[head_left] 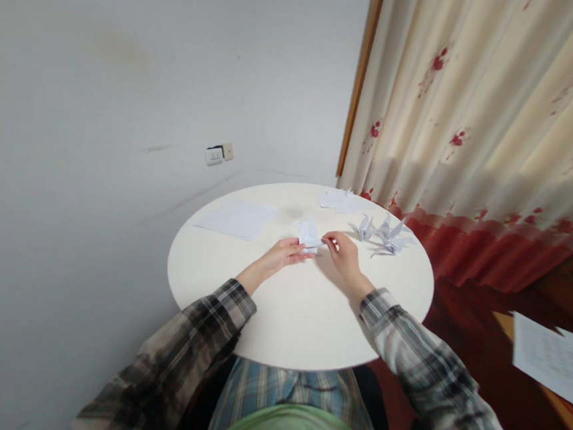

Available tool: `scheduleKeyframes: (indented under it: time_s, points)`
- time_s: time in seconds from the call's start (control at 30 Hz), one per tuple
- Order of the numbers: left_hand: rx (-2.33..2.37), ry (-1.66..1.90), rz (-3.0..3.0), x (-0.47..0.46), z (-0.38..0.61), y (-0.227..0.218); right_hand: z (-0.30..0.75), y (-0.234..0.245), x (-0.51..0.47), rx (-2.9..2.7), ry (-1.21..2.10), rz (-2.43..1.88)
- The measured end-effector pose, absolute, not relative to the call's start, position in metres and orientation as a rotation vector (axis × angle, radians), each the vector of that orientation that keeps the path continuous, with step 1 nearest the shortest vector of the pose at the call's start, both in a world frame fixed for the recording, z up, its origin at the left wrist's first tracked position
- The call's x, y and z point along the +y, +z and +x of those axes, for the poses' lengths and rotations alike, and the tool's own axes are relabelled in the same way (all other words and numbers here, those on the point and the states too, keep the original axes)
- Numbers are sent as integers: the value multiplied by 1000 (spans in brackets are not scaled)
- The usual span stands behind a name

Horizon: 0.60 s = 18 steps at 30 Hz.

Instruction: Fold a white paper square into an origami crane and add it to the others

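Observation:
A small piece of folded white paper is held just above the round white table, near its middle. My left hand grips its lower left part, with the thumb on top and the fingers underneath. At the paper's right side, my right hand pinches a corner between thumb and fingertips. The finer folds are too small to make out. To the right of my right hand stand several folded paper cranes in a loose group.
White paper sheets lie at the table's left. More paper lies at the far edge. A wall with a socket rises behind, and a flowered curtain hangs to the right. Written sheets rest on wooden furniture at lower right.

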<state>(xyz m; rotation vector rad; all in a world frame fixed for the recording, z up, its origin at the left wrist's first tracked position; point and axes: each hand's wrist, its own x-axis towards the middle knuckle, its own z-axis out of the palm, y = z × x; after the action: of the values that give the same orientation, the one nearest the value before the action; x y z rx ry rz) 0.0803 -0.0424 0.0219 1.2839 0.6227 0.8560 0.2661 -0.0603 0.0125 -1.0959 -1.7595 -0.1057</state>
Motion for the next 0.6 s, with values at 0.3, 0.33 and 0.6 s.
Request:
scheduleKeyframes:
  time_s: [0.3, 0.33, 0.6]
  points:
    - [623, 846, 1317, -43, 80, 21, 267, 11, -59, -1736, -107, -1095]
    - [626, 843, 1315, -43, 80, 21, 267, 11, -59, -1735, -104, -1098]
    - [614, 804, 1373, -45, 78, 21, 269, 13, -59, -1749, -58, -1156]
